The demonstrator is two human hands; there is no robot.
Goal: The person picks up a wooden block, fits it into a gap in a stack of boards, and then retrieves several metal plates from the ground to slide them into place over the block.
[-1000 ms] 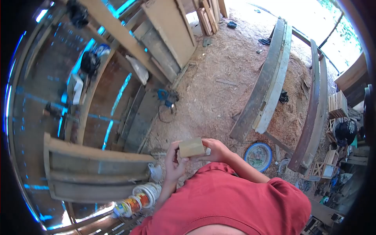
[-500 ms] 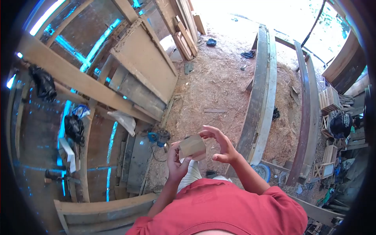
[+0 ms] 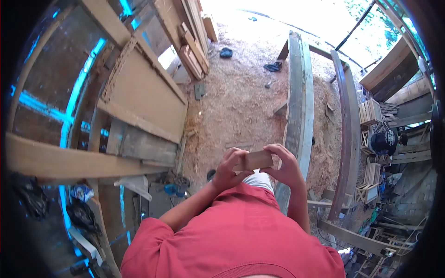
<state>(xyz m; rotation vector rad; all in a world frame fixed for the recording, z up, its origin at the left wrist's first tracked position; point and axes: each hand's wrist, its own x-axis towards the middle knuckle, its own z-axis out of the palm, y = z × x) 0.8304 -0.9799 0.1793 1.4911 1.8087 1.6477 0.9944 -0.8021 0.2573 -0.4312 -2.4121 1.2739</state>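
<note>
A small tan wooden block [image 3: 258, 160] is held in front of my chest by both hands. My left hand [image 3: 228, 168] grips its left end with the fingers curled over the top. My right hand [image 3: 286, 165] closes around its right end, fingers wrapped over the upper edge. The block lies roughly level, its long side across the view. My red shirt fills the bottom of the view under the hands.
Two long curved timber beams [image 3: 298, 102] [image 3: 346, 134] lie on the sawdust-covered ground [image 3: 241, 97] ahead. Planks and boards [image 3: 139, 106] lean at the left. Small wooden crates [image 3: 371, 111] and a person in dark clothing [image 3: 385, 141] are at the right.
The view has swung left and up. The block has turned from tilted to level, and my right hand, open half a second ago, has closed on its right end.
</note>
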